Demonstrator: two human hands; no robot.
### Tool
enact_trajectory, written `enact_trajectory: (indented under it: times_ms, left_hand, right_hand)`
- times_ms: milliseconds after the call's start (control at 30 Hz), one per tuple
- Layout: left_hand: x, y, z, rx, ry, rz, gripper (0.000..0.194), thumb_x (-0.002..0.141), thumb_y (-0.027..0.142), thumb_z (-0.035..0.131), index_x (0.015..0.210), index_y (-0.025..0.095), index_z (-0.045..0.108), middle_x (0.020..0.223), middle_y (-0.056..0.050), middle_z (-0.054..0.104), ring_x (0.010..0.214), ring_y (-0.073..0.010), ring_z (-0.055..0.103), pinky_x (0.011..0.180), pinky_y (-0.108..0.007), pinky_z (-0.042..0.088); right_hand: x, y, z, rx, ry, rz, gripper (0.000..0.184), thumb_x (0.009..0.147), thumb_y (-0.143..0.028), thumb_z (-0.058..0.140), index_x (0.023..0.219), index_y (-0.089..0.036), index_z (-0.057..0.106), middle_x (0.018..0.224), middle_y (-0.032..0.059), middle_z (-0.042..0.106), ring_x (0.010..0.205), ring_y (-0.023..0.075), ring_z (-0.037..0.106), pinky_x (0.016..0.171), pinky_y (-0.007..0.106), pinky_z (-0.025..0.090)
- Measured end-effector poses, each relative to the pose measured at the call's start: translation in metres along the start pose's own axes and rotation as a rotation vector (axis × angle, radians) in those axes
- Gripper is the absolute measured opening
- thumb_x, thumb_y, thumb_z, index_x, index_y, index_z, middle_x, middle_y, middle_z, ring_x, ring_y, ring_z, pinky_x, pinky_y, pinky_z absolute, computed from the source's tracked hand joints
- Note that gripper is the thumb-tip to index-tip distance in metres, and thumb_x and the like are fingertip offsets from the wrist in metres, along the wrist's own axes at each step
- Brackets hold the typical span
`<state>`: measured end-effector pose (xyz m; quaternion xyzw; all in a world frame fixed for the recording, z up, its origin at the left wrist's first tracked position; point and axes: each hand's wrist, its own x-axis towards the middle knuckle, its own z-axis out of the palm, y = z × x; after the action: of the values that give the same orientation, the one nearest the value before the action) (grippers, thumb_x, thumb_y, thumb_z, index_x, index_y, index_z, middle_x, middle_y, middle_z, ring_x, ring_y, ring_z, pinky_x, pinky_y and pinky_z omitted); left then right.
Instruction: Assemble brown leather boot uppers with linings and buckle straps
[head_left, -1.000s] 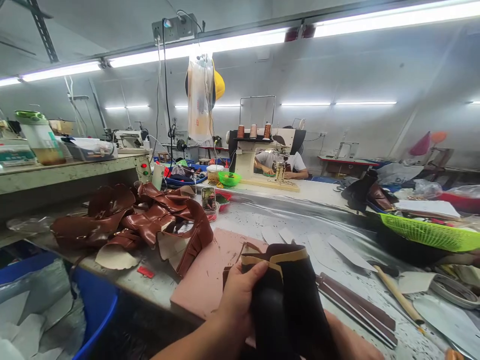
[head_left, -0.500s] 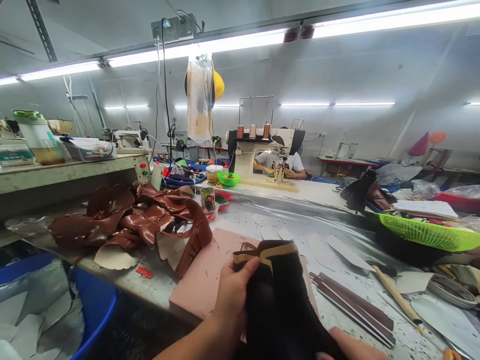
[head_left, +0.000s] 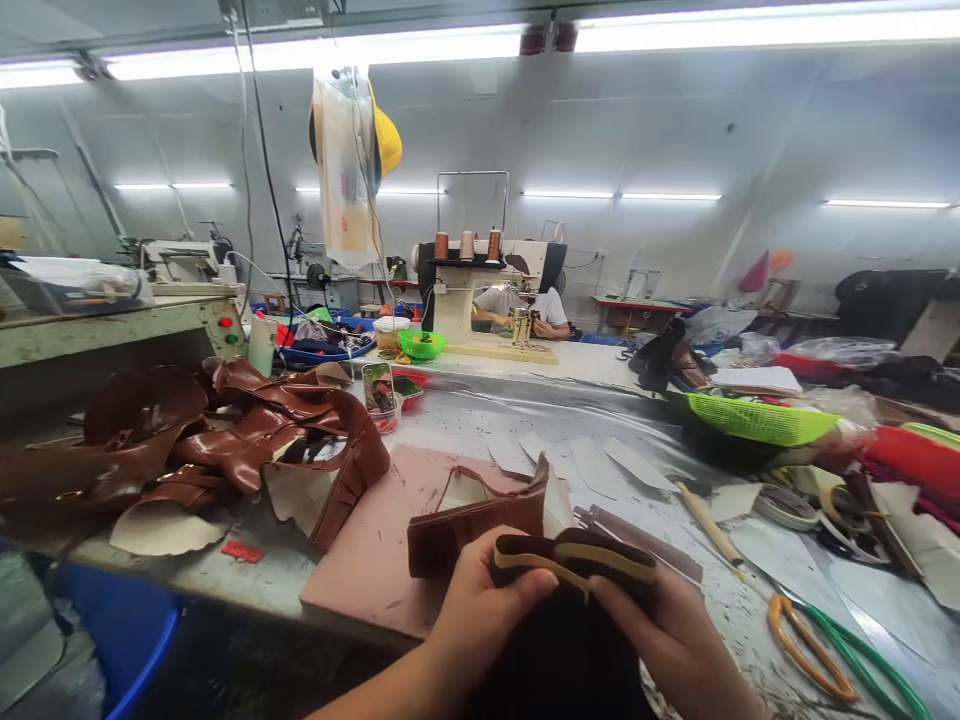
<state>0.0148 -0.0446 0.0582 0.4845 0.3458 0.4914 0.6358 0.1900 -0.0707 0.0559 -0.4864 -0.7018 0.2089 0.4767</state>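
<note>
A dark boot upper [head_left: 562,655] with a tan strip along its top rim is in front of me, its lower end cut off by the frame. My left hand [head_left: 486,598] pinches the left part of the rim, thumb on the near side. On the right part, my right hand [head_left: 660,625] grips the rim with its thumb close to the middle. Just beyond my hands, a brown leather boot piece [head_left: 476,525] rests on a pink board [head_left: 360,530]. A pile of brown leather uppers [head_left: 247,440] lies to the left.
Brown strips [head_left: 637,545], a wooden-handled tool [head_left: 709,525] and scissors with orange and green handles [head_left: 814,650] lie to the right. Behind are a phone [head_left: 379,388], a green basket [head_left: 757,418] and a sewing machine [head_left: 457,300], where a person sits. A blue bin [head_left: 124,625] stands lower left.
My right hand has come up from the lower part of the boot upper to its rim, beside my left hand. The view has turned right, showing the scissors and the brown piece.
</note>
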Motion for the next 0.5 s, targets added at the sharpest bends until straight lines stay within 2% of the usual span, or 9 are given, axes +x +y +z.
enact_trajectory:
  times_ms: [100, 200, 267, 333, 400, 500]
  left_hand:
    - [0.002, -0.002, -0.001, 0.044, 0.054, 0.084, 0.025, 0.065, 0.036, 0.071, 0.077, 0.016, 0.062, 0.072, 0.0, 0.063, 0.071, -0.0151, 0.057, 0.068, -0.023, 0.044]
    - [0.003, -0.008, -0.004, 0.054, 0.112, 0.091, 0.026, 0.07, 0.04, 0.066, 0.078, 0.016, 0.061, 0.075, -0.002, 0.064, 0.076, -0.0178, 0.058, 0.073, -0.026, 0.045]
    - [0.002, -0.012, -0.007, 0.067, 0.132, 0.123, 0.029, 0.071, 0.039, 0.065, 0.088, 0.016, 0.06, 0.084, -0.004, 0.064, 0.082, -0.0196, 0.059, 0.076, -0.028, 0.045]
    - [0.002, -0.012, -0.013, 0.152, 0.131, 0.226, 0.036, 0.069, 0.035, 0.067, 0.1, 0.019, 0.057, 0.1, -0.007, 0.062, 0.086, -0.0205, 0.059, 0.079, -0.03, 0.045]
    - [0.001, -0.007, -0.021, 0.35, 0.091, 0.346, 0.028, 0.068, 0.029, 0.068, 0.094, 0.021, 0.059, 0.111, -0.008, 0.058, 0.09, -0.021, 0.059, 0.083, -0.032, 0.044]
    - [0.0, 0.007, -0.032, 0.696, -0.105, 0.372, 0.005, 0.069, 0.022, 0.067, 0.069, 0.019, 0.063, 0.107, -0.007, 0.061, 0.096, -0.0218, 0.057, 0.086, -0.031, 0.042]
  right_hand:
    - [0.011, -0.014, 0.013, 0.093, 0.053, -0.033, 0.027, 0.078, -0.044, 0.055, 0.088, -0.022, 0.066, 0.079, 0.0033, 0.07, 0.07, 0.0208, 0.065, 0.062, 0.027, 0.054]
    - [0.009, -0.013, 0.024, 0.151, 0.013, -0.042, 0.031, 0.073, -0.046, 0.06, 0.089, -0.019, 0.062, 0.073, 0.0027, 0.067, 0.064, 0.0196, 0.063, 0.057, 0.026, 0.052]
    - [0.007, -0.008, 0.027, 0.125, -0.014, -0.015, 0.024, 0.076, -0.04, 0.057, 0.087, -0.019, 0.06, 0.072, 0.0021, 0.065, 0.064, 0.0185, 0.061, 0.057, 0.025, 0.051]
    - [0.005, -0.005, 0.025, 0.072, -0.03, 0.015, 0.017, 0.08, -0.036, 0.053, 0.082, -0.019, 0.059, 0.07, 0.0012, 0.064, 0.063, 0.0177, 0.06, 0.059, 0.026, 0.05]
    - [0.005, -0.002, 0.018, 0.027, -0.087, 0.03, 0.016, 0.079, -0.035, 0.054, 0.078, -0.02, 0.059, 0.066, -0.0002, 0.062, 0.061, 0.017, 0.059, 0.059, 0.025, 0.049]
    - [0.004, 0.0, 0.007, 0.008, -0.19, 0.055, 0.014, 0.077, -0.035, 0.057, 0.075, -0.021, 0.058, 0.068, -0.0012, 0.063, 0.061, 0.0156, 0.06, 0.058, 0.022, 0.049]
